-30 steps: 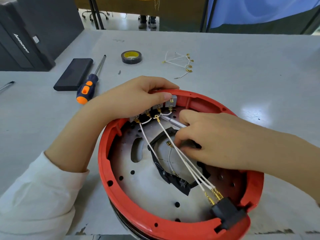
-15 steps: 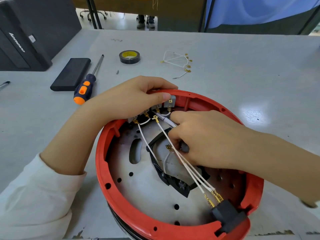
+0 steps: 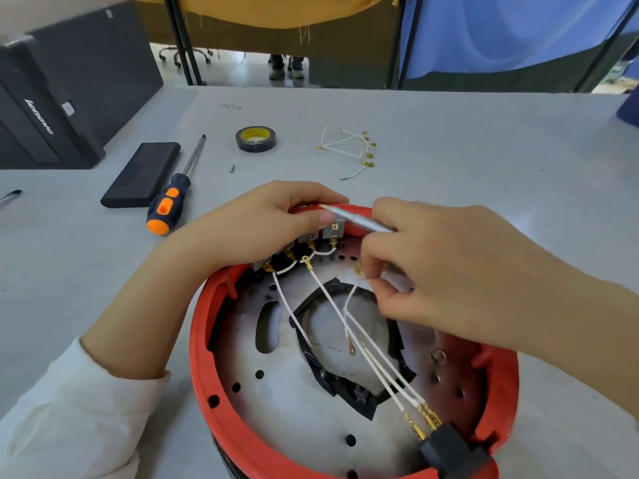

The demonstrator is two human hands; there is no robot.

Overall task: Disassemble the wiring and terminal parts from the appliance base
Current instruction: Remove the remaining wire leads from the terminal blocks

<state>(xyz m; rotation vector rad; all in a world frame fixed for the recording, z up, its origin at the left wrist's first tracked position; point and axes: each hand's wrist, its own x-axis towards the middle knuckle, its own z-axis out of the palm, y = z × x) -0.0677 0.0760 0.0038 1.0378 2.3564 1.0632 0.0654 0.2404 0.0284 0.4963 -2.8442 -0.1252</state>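
Here the right hand (image 3: 432, 271) grips a thin metal tool (image 3: 352, 218) lying level, tip pointing left at the terminal row (image 3: 304, 245) on the red base (image 3: 207, 340)'s far rim, which the left hand (image 3: 256, 226) grips directly beside it.

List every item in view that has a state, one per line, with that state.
Left hand: grips the terminal block on the red base rim.
Right hand: holds a small silver tool and pinches a white wire.
Red appliance base: open, wires exposed.
White wires at the black plug: attached.
Loose wire bundle: removed, on table.
Orange-handled screwdriver: lying unused.
Tape roll: lying flat.
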